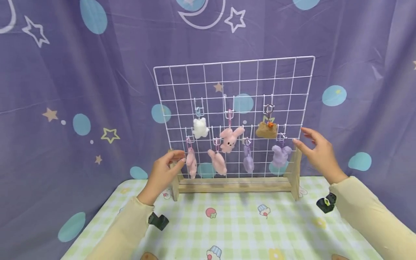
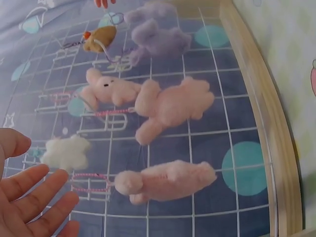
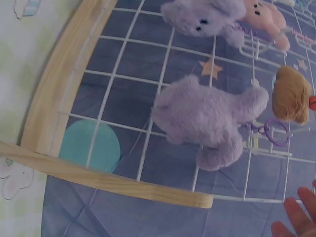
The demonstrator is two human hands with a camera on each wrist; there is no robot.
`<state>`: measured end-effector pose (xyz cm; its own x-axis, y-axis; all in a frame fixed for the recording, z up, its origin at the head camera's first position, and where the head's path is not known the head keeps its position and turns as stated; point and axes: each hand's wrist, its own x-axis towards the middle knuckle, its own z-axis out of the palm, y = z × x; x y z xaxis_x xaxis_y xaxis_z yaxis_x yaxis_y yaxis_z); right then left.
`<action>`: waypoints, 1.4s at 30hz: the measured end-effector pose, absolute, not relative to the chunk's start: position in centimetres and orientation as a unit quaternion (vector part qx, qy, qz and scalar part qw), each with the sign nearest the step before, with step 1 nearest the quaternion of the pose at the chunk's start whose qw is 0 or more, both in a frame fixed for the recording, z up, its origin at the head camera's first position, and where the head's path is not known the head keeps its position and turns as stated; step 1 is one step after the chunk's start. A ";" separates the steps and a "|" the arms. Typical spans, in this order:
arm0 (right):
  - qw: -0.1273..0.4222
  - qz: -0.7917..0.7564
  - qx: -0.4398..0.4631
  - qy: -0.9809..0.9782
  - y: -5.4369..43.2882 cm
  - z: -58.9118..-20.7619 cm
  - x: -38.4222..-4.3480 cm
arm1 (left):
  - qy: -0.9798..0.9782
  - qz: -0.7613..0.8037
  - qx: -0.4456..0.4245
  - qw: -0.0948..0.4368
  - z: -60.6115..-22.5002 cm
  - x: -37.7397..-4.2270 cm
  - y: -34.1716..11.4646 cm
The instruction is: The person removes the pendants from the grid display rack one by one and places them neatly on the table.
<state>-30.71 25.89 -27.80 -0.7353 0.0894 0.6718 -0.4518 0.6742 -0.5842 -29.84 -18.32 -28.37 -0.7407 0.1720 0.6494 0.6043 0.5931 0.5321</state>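
I have a white wire rack (image 1: 222, 63) standing upright, seven plush charms hanging on it. Reading its grid as a clock face, I see a pink plush (image 1: 191, 163) between seven and eight, just beside the left hand (image 1: 164, 169); a tilted pink plush (image 1: 218, 163) between six and seven; a long-eared rabbit (image 1: 229, 141) near six; a white plush (image 1: 200, 128) between eight and nine; a brown plush (image 1: 265, 130) between three and four; a slim lilac plush (image 1: 248, 164) past five; and a fuller lilac plush (image 1: 281, 156) around four, nearest the right hand (image 1: 320, 153).

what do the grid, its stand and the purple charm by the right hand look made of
Grid: probably metal wire, smooth white coating, given its thin, straight bars. Stand: wood, pale and seemingly unpainted, with visible grain. Purple charm: matte plush, likely synthetic; fuzzy pile shows.
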 end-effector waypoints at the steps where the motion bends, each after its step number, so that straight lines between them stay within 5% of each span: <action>1: 0.350 0.396 0.101 -0.843 26.0 -27.5 -30.9 | -0.848 -0.389 -0.227 0.280 -28.3 -30.0 -18.3; 14: 0.351 0.434 0.027 -0.829 25.9 -24.6 -32.9 | -0.852 -0.404 -0.171 0.286 -27.8 -32.7 -18.9; 42: 0.461 0.502 -0.051 -0.730 25.2 -21.4 -37.4 | -0.866 -0.395 -0.150 0.267 -28.3 -35.1 -17.7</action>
<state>-37.44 25.21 -21.38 -0.5701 0.5370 0.6218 -0.3885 0.4907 -0.7799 -35.11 -17.69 -28.27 -0.8130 0.0489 0.5803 0.4701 0.6433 0.6044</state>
